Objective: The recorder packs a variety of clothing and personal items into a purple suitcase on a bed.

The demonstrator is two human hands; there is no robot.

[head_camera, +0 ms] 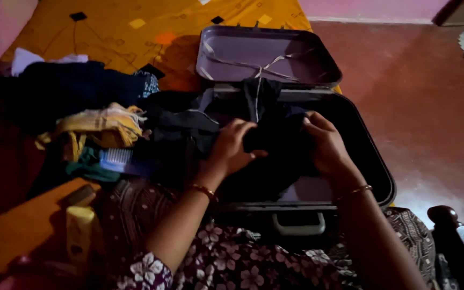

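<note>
An open hard suitcase [369, 156] lies in front of me, its grey lid [267, 53] tipped back with crossed straps inside. My left hand [232, 147] and my right hand [326, 145] both grip a dark folded garment [275, 134] inside the suitcase's lower half. The left fingers curl over the cloth's left part, the right hand presses its right edge. Each wrist wears a thin bangle. More dark clothing fills the case under the garment.
A heap of clothes [98, 126], dark, yellow and green, lies to the left on an orange bedsheet [124, 27]. An orange box-like object [22, 225] sits at lower left. Red floor [430, 96] lies to the right, a dark wooden post [447, 220] at lower right.
</note>
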